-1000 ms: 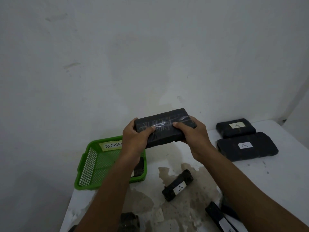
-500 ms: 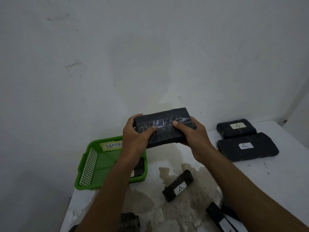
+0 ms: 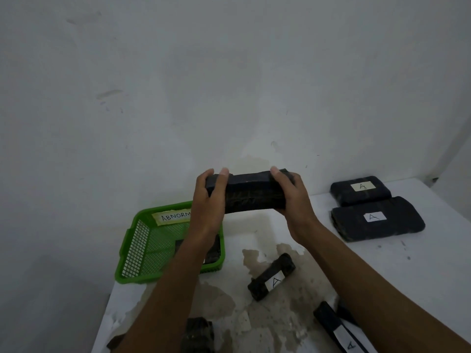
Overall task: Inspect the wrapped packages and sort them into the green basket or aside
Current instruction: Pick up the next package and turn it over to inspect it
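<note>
A bare grey-white wall fills the upper frame; below it a white surface (image 3: 420,276), stained at lower centre, carries the work. At mid-frame the left hand (image 3: 207,202) and right hand (image 3: 293,200) hold the dark wrapped package (image 3: 251,194) by its two ends, fingers (image 3: 224,171) curled over the top edge, clear of the surface and tilted so one long side faces the camera. The green basket (image 3: 137,250), with a label reading "ABNORM…", lies left of centre with something dark inside, probably a package, though the forearm hides most of it. Two packages marked A (image 3: 374,217) sit at right, a small one (image 3: 272,276) at lower centre. To inspect well, turn the package slowly about its long axis, keeping the grip at the ends so every face and seam shows before choosing basket or aside.
</note>
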Tool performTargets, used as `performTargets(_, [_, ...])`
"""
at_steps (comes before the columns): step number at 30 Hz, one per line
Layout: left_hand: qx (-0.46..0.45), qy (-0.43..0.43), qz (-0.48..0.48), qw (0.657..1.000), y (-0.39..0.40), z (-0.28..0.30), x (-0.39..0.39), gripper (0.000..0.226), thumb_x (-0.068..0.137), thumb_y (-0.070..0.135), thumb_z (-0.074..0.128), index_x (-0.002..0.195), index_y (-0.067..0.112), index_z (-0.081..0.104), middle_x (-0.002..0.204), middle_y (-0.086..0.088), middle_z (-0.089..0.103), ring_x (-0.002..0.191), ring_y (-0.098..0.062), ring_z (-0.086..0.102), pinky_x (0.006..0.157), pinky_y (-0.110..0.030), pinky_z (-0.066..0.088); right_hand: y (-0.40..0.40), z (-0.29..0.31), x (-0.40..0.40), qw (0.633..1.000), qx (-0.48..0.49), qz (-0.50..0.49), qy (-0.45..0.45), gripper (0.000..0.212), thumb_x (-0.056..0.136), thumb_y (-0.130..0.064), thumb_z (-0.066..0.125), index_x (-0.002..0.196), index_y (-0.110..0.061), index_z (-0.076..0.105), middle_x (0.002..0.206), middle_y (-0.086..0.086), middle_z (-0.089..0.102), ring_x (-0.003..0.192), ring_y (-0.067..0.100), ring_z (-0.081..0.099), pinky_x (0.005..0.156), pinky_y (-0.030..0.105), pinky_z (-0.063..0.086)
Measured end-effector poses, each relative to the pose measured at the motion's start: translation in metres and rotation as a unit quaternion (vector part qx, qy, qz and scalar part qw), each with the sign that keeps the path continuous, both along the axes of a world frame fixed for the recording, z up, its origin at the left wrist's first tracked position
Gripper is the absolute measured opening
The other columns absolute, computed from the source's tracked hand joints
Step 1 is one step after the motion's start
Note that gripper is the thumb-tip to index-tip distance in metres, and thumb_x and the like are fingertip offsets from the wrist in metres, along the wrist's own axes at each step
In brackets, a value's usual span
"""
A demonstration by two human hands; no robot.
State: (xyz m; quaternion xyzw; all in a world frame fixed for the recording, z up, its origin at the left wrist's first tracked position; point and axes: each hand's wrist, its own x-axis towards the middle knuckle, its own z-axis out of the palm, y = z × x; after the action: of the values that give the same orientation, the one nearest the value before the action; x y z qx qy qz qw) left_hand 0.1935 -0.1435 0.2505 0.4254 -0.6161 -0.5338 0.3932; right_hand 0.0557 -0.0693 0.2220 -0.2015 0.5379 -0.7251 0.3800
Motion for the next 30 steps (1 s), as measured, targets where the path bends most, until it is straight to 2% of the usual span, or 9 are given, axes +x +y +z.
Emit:
performTargets(2, [-0.018, 0.028, 0.035, 0.999, 0.001, -0.002, -0.004, 0.026, 0.098, 0.039, 0.056, 0.12, 0.025, 0.056, 0.11, 0.005, 0.061, 0.095, -0.008, 0.06, 0.075, -0.024, 0.049, -0.004, 0.001, 0.004, 0.999, 0.004, -0.033, 0.027, 0.046, 0.079, -0.051, 0.074, 0.11, -0.021, 0.057, 0.117, 0.009, 0.064, 0.11, 0.024, 0.063, 0.098, 0.047, 0.054])
performTargets(5, [-0.032, 0.053, 0.062, 0.996, 0.002, -0.002, -0.008, 0.014, 0.098, 0.029, 0.057, 0.109, 0.02, 0.058, 0.098, 0.005, 0.061, 0.083, -0.007, 0.059, 0.066, -0.02, 0.05, -0.006, 0.003, 0.007, 0.997, -0.002, -0.063, 0.036, 0.038, 0.082, -0.039, 0.077, 0.109, -0.02, 0.057, 0.114, 0.009, 0.064, 0.106, 0.024, 0.064, 0.095, 0.049, 0.055])
performTargets(9, [-0.035, 0.051, 0.072, 0.995, 0.003, -0.004, -0.01, 0.012, 0.098, 0.025, 0.057, 0.108, 0.017, 0.057, 0.094, 0.005, 0.057, 0.078, -0.005, 0.056, 0.056, -0.013, 0.047, -0.007, 0.005, 0.008, 0.997, 0.002, -0.071, 0.03, 0.034, 0.086, -0.03, 0.075, 0.111, -0.018, 0.056, 0.108, 0.006, 0.062, 0.098, 0.019, 0.063, 0.092, 0.045, 0.057])
performTargets(16, [-0.032, 0.051, 0.065, 0.996, 0.003, -0.005, -0.008, 0.016, 0.097, 0.032, 0.059, 0.109, 0.02, 0.057, 0.098, 0.004, 0.061, 0.085, -0.007, 0.06, 0.066, -0.021, 0.051, -0.004, 0.003, 0.009, 0.996, 0.006, -0.065, 0.061, 0.037, 0.085, -0.041, 0.074, 0.11, -0.021, 0.056, 0.111, 0.004, 0.063, 0.102, 0.018, 0.063, 0.088, 0.036, 0.057])
performTargets(22, [0.0, 0.06, 0.075, 0.995, 0.001, -0.006, -0.008, 0.011, 0.098, 0.03, 0.058, 0.106, 0.022, 0.057, 0.097, 0.004, 0.061, 0.084, -0.011, 0.06, 0.066, -0.025, 0.05, -0.002, 0.007, 0.011, 0.995, -0.006, -0.055, 0.081, 0.036, 0.088, -0.036, 0.073, 0.113, -0.02, 0.055, 0.104, -0.004, 0.061, 0.092, 0.006, 0.061, 0.068, 0.012, 0.051])
performTargets(24, [0.009, 0.067, 0.087, 0.994, -0.001, -0.003, -0.006, 0.015, 0.099, 0.034, 0.056, 0.108, 0.022, 0.057, 0.096, 0.005, 0.061, 0.084, -0.009, 0.06, 0.065, -0.022, 0.047, 0.002, 0.004, 0.008, 0.993, -0.028, -0.026, 0.111, 0.034, 0.089, -0.033, 0.072, 0.117, -0.02, 0.057, 0.106, -0.002, 0.065, 0.096, 0.008, 0.064, 0.078, 0.016, 0.055])
performTargets(26, [0.024, 0.063, 0.099, 0.993, -0.006, 0.001, -0.003, 0.023, 0.099, 0.04, 0.054, 0.112, 0.021, 0.057, 0.097, 0.006, 0.061, 0.085, -0.006, 0.06, 0.065, -0.022, 0.046, 0.005, 0.0, 0.002, 0.99, -0.049, 0.033, 0.126, 0.039, 0.09, -0.024, 0.071, 0.127, -0.023, 0.059, 0.113, -0.002, 0.069, 0.105, 0.011, 0.067, 0.088, 0.027, 0.058])
performTargets(28, [0.04, 0.039, 0.095, 0.994, -0.014, 0.002, 0.001, 0.033, 0.097, 0.05, 0.053, 0.116, 0.022, 0.056, 0.105, 0.003, 0.061, 0.093, -0.009, 0.061, 0.072, -0.027, 0.051, 0.007, -0.006, -0.005, 0.986, -0.045, 0.064, 0.145, 0.05, 0.09, -0.013, 0.071, 0.137, -0.023, 0.056, 0.118, 0.001, 0.069, 0.11, 0.015, 0.066, 0.089, 0.031, 0.059])
performTargets(30, [0.016, -0.03, 0.08, 0.996, -0.019, 0.0, 0.004, 0.049, 0.093, 0.062, 0.051, 0.128, 0.027, 0.051, 0.125, 0.0, 0.059, 0.112, -0.017, 0.059, 0.092, -0.039, 0.053, 0.006, -0.012, -0.011, 0.98, -0.031, 0.042, 0.192, 0.056, 0.089, -0.009, 0.072, 0.14, -0.023, 0.055, 0.116, 0.003, 0.07, 0.109, 0.017, 0.067, 0.089, 0.031, 0.059])
